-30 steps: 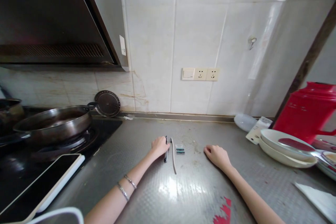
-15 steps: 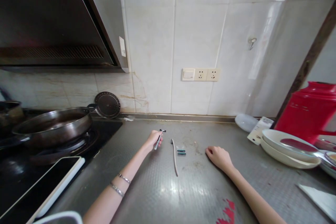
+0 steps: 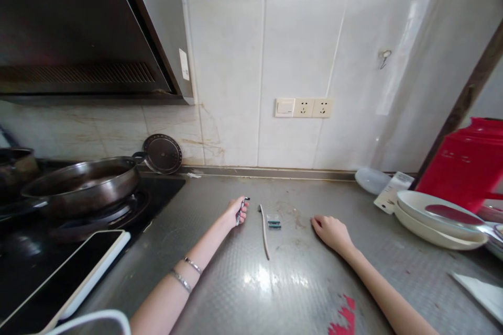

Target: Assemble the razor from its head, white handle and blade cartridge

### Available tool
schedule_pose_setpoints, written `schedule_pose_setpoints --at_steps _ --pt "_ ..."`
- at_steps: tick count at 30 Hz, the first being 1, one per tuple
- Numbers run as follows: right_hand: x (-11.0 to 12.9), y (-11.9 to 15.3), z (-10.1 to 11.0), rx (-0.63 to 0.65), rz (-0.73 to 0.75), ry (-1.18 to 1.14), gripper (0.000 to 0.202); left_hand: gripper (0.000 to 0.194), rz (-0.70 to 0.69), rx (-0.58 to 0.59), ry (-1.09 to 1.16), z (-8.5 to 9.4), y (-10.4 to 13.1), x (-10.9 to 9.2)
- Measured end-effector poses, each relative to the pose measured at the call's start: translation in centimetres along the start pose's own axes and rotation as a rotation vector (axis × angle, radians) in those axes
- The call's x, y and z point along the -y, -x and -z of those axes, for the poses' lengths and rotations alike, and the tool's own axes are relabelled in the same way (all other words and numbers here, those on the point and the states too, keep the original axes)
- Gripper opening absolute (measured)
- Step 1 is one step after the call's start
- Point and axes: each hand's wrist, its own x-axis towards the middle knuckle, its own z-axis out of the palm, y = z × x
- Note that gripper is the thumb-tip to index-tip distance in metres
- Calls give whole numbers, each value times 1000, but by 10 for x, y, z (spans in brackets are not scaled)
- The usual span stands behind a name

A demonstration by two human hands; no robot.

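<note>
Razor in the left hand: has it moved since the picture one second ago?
Yes, leftward: judged against the pale stick lying on the counter, the razor in the left hand has moved farther away.

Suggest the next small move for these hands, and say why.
Probably bring the right hand over to the razor-like tool, lifting it slightly to clear the small blue-green pieces: only the left hand grips the tool, while the right hand rests on the counter with nothing visible in it.
</note>
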Motion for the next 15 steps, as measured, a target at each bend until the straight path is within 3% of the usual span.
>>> schedule_pose_setpoints --at_steps 15 --pt "1 -1 1 19 -14 3 44 27 4 50 51 2 -5 8"
